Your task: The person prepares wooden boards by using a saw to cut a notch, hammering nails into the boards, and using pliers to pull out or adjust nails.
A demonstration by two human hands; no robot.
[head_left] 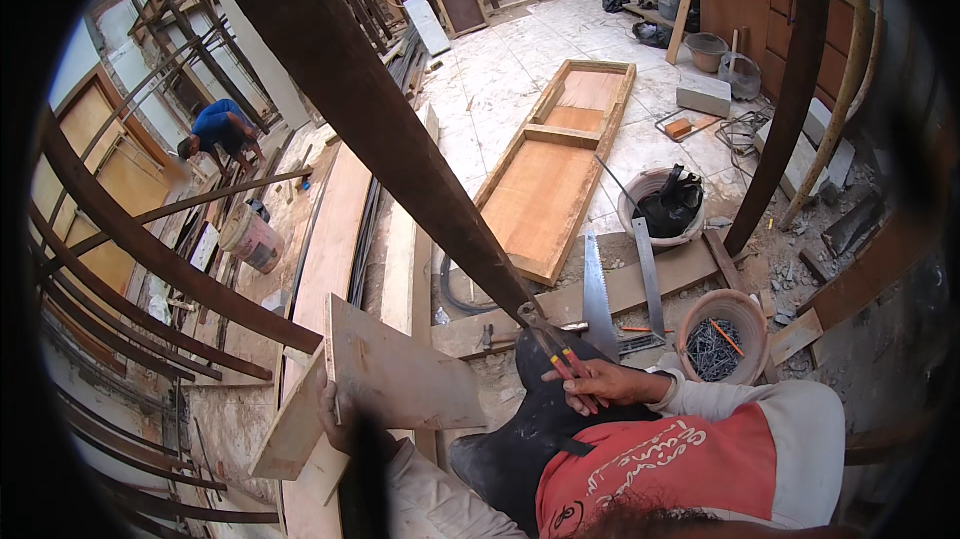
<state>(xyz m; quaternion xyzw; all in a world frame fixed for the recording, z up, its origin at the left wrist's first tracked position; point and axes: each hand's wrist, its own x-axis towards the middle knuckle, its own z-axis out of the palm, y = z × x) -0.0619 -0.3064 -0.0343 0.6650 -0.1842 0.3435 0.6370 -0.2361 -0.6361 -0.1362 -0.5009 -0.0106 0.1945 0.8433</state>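
My right hand [592, 385] is closed round the red and yellow handles of a pair of pliers [545, 332]. The plier jaws point away from me, over my dark trouser leg. On the left, my left hand [335, 414] grips two pale wooden boards [395, 364] that meet at an angle; some of its fingers are hidden behind the wood. A hammer [530, 331] lies across the plank beyond my leg, its handle partly covered by the pliers. Beside it lean a hand saw [597, 294] and a metal square [648, 274].
A bowl of nails [712, 349] stands at my right, with a bucket [662, 207] holding a black bag beyond it. A wooden frame panel [545, 179] lies on the tiles. Dark poles [380, 109] cross the view. At far left a person in blue [225, 129] bends down.
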